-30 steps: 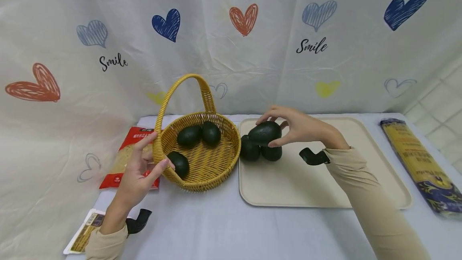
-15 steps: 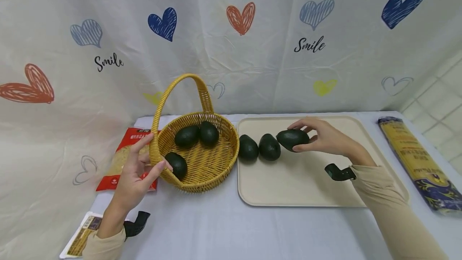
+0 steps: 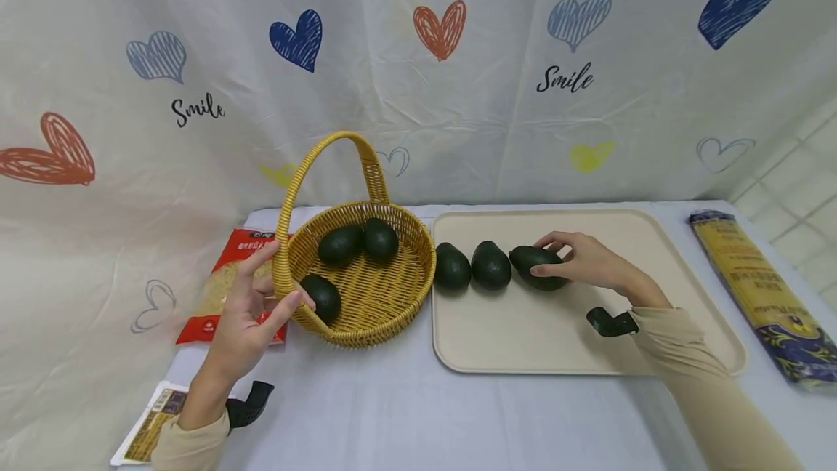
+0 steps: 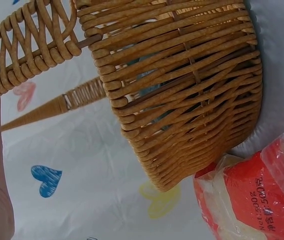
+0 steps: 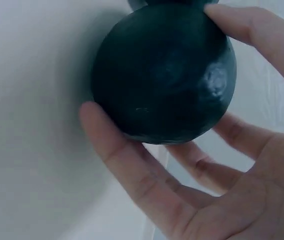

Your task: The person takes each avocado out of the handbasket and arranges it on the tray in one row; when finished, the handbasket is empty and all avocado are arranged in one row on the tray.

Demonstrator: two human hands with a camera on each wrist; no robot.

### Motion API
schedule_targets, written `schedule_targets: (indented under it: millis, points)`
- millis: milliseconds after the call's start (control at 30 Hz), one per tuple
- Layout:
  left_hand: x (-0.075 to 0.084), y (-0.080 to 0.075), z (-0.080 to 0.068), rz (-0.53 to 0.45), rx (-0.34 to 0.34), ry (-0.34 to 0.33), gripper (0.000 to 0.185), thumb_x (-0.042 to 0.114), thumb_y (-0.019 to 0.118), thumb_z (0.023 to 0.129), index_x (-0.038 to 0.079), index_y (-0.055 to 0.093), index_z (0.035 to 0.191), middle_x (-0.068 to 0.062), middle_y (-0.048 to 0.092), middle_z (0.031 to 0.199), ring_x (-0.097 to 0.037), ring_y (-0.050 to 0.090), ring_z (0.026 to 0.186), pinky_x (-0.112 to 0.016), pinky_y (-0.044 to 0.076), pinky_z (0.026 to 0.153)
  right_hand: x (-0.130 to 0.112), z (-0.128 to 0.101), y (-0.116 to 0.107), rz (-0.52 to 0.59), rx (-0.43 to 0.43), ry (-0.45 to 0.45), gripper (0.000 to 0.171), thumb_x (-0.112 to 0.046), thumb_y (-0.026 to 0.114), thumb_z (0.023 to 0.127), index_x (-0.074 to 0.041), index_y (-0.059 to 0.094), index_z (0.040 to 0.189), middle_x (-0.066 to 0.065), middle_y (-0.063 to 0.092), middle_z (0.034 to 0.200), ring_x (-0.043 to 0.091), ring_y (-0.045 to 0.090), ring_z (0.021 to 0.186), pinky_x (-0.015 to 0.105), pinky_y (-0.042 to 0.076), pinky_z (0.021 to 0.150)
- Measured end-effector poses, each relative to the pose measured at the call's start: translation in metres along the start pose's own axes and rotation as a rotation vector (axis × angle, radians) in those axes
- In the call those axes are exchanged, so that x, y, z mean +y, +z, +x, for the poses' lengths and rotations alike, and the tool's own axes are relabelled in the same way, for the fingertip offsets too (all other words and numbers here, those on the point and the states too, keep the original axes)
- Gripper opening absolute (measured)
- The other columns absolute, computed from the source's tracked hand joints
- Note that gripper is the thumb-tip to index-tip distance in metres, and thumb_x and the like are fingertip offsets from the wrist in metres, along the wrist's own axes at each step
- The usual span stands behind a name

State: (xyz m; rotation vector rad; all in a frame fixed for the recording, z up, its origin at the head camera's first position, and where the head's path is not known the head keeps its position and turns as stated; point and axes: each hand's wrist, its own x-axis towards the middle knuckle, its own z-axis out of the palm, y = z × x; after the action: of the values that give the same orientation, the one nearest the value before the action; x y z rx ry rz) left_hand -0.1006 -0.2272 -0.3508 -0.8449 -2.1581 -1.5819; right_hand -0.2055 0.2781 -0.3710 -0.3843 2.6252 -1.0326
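The right hand (image 3: 591,264) curls thumb and fingers (image 5: 127,165) round an avocado (image 3: 536,266) resting on the tray (image 3: 575,340), fruit cupped between them. The left hand (image 3: 248,318) holds the basket (image 3: 366,296) rim, thumb and fingers either side.

A person's right hand (image 3: 591,262) grips a dark avocado (image 3: 538,266) on a beige tray (image 3: 588,340), last in a row of three. The left hand (image 3: 245,315) holds the rim of a wicker basket (image 3: 366,311) containing three avocados, on a white table (image 3: 392,405).
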Motion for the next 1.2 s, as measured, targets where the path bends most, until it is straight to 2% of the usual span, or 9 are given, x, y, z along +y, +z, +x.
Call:
schedule_targets:
  millis: [167, 400, 567, 667, 733, 800, 900, 1033, 1200]
  points:
    - [-0.002, 0.001, 0.000, 0.001, -0.001, 0.008, 0.082, -0.024, 0.057, 0.088, 0.001, 0.026, 0.159, 0.001, 0.075, 0.093, -0.006, 0.072, 0.096, -0.017, 0.056, 0.086, -0.002, 0.002, 0.000, 0.013, -0.040, 0.040, 0.060, -0.038, 0.074, 0.097, -0.001, 0.056, 0.141, 0.028, 0.057, 0.132, 0.023, 0.069, 0.090, 0.038, 0.061, 0.078]
    - [-0.001, 0.002, 0.000, 0.005, -0.001, -0.004, 0.083, -0.024, 0.057, 0.089, 0.003, 0.024, 0.160, 0.002, 0.075, 0.094, -0.006, 0.071, 0.099, -0.017, 0.056, 0.083, -0.001, -0.003, 0.001, 0.067, -0.018, 0.047, 0.059, -0.035, 0.069, 0.101, -0.002, 0.050, 0.146, 0.030, 0.050, 0.142, 0.032, 0.065, 0.110, 0.038, 0.059, 0.083]
    - [0.000, 0.002, 0.000, 0.028, 0.006, -0.016, 0.085, -0.024, 0.057, 0.087, 0.004, 0.024, 0.160, 0.004, 0.075, 0.094, -0.005, 0.070, 0.099, -0.017, 0.057, 0.080, 0.001, -0.003, 0.001, 0.105, -0.018, 0.083, 0.062, -0.037, 0.067, 0.102, 0.002, 0.049, 0.147, 0.031, 0.048, 0.142, 0.030, 0.066, 0.104, 0.039, 0.059, 0.085]
    - [0.000, 0.002, 0.000, 0.035, 0.006, -0.008, 0.085, -0.024, 0.057, 0.087, 0.003, 0.024, 0.160, 0.004, 0.075, 0.094, -0.005, 0.070, 0.099, -0.017, 0.057, 0.076, 0.000, -0.004, 0.001, 0.163, -0.050, 0.127, 0.070, -0.040, 0.066, 0.102, 0.005, 0.043, 0.151, 0.031, 0.047, 0.143, 0.028, 0.072, 0.096, 0.049, 0.055, 0.097]
    - [0.000, 0.002, 0.000, 0.032, 0.003, -0.004, 0.085, -0.024, 0.057, 0.087, 0.003, 0.024, 0.160, 0.003, 0.075, 0.094, -0.006, 0.070, 0.100, -0.018, 0.057, 0.078, -0.001, -0.005, 0.002, 0.203, -0.073, 0.145, 0.073, -0.041, 0.065, 0.103, 0.006, 0.039, 0.153, 0.030, 0.046, 0.143, 0.029, 0.075, 0.092, 0.056, 0.046, 0.107]
    - [0.000, 0.002, 0.001, 0.031, 0.000, 0.001, 0.085, -0.024, 0.057, 0.087, 0.003, 0.023, 0.160, 0.001, 0.075, 0.093, -0.007, 0.070, 0.100, -0.018, 0.056, 0.081, -0.003, -0.005, 0.003, 0.235, -0.091, 0.145, 0.073, -0.040, 0.063, 0.104, 0.008, 0.038, 0.153, 0.029, 0.048, 0.142, 0.029, 0.077, 0.092, 0.060, 0.041, 0.111]
    - [0.000, 0.001, 0.001, 0.028, -0.002, -0.001, 0.085, -0.023, 0.057, 0.087, 0.004, 0.023, 0.160, -0.001, 0.075, 0.092, -0.008, 0.070, 0.101, -0.019, 0.055, 0.088, -0.006, -0.005, 0.004, 0.274, -0.125, 0.139, 0.071, -0.037, 0.061, 0.105, 0.010, 0.036, 0.152, 0.026, 0.054, 0.135, 0.030, 0.077, 0.094, 0.056, 0.043, 0.111]
    - [0.000, 0.002, 0.001, 0.043, 0.000, -0.007, 0.085, -0.023, 0.057, 0.087, 0.004, 0.023, 0.160, -0.001, 0.075, 0.091, -0.006, 0.069, 0.101, -0.018, 0.054, 0.087, -0.008, -0.006, 0.006, 0.307, -0.140, 0.143, 0.070, -0.035, 0.061, 0.106, 0.012, 0.034, 0.150, 0.023, 0.060, 0.124, 0.031, 0.077, 0.093, 0.046, 0.053, 0.103]
    - [0.001, 0.002, 0.001, 0.052, 0.004, -0.008, 0.085, -0.023, 0.057, 0.087, 0.004, 0.023, 0.160, 0.001, 0.074, 0.091, -0.005, 0.069, 0.100, -0.018, 0.055, 0.084, -0.011, -0.007, 0.008, 0.307, -0.131, 0.151, 0.072, -0.034, 0.062, 0.105, 0.015, 0.032, 0.150, 0.028, 0.052, 0.134, 0.030, 0.077, 0.092, 0.044, 0.056, 0.100]
